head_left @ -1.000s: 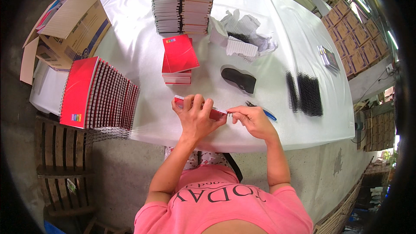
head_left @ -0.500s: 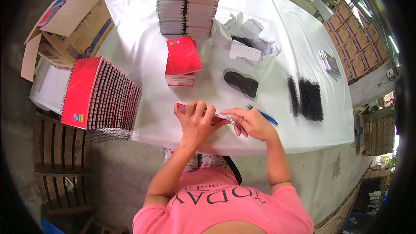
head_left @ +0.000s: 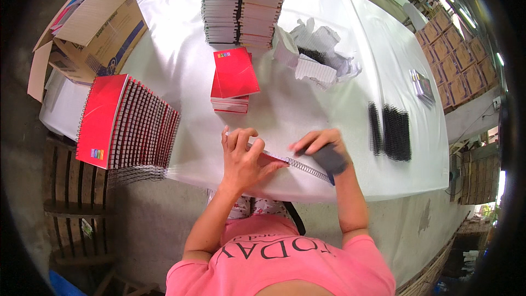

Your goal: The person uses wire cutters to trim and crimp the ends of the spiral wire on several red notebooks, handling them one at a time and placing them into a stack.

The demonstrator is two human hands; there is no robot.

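The white table (head_left: 339,104) was bright, with shiny glare near the top middle of the picture, soft gray shadows around the red books (head_left: 235,74), and thin lamps (head_left: 467,17) glowing in the upper right. The right hand (head_left: 327,140) and the dark thing (head_left: 331,158) in it looked smeary. Lines bent near the black, dim edges.

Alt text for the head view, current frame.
Left hand grips a red notebook; right hand, slightly blurred, holds a black object beside a wire coil sticking out from the notebook's edge. Around them: white-covered table, notebook stacks, black coils, open cardboard box.
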